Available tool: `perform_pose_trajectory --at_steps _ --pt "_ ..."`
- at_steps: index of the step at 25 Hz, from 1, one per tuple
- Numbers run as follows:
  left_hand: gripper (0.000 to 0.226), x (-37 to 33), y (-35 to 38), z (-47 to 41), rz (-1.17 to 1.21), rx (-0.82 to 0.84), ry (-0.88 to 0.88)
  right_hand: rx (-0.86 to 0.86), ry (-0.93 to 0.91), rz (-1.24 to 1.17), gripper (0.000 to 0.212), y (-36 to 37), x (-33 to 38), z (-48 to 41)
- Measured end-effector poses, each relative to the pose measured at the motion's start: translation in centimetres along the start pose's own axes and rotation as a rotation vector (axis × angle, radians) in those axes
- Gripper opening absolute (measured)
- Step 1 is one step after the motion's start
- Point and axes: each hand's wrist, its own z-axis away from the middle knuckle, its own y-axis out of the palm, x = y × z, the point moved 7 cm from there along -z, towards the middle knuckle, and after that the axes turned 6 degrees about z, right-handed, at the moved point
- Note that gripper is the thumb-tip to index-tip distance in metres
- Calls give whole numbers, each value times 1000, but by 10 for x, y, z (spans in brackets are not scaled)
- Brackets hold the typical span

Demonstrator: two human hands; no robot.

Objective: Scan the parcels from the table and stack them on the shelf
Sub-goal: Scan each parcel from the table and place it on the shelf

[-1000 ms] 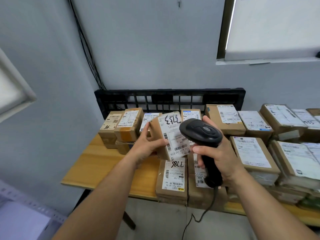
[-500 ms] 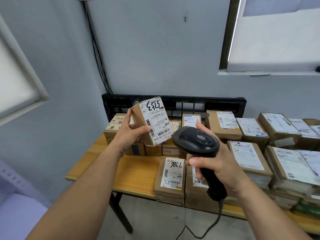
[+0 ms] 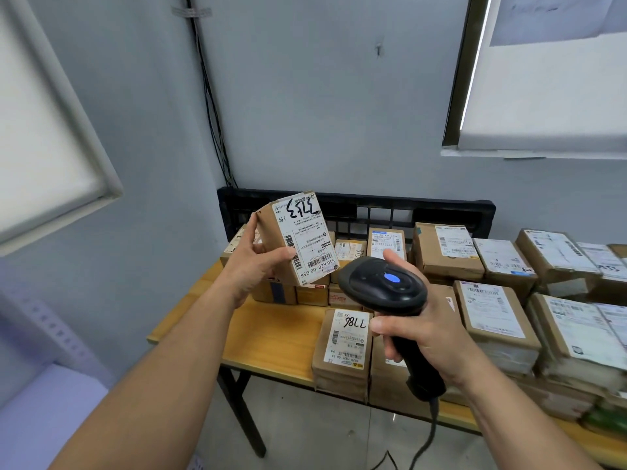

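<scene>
left hand [image 3: 252, 266] gripping a small parcel [image 3: 298, 239] up off the table [image 3: 271, 330], label facing us, right hand [image 3: 424, 330] wrapped round the scanner [image 3: 386, 286], blue light on

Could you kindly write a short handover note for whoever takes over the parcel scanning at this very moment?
Left hand: holds a small parcel up above the table, label facing the scanner.
Right hand: grips the scanner, blue light lit, pointed toward that label.
Other parcels: piled on the table.
Done: this parcel picked up and presented.
To do: confirm its scan, stack it on the shelf, then the rest.
</scene>
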Motion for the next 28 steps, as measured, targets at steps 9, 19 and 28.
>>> perform_pose_trajectory --at_steps 9,19,28 --pt "100 -6 -51 19 -16 -85 15 88 -40 -2 99 44 12 -9" --pt "87 -33 -166 43 46 -221 57 140 -115 -17 107 143 41 -53" --pt "68 -91 -335 107 17 -497 212 338 -274 -39 103 293 97 -103"
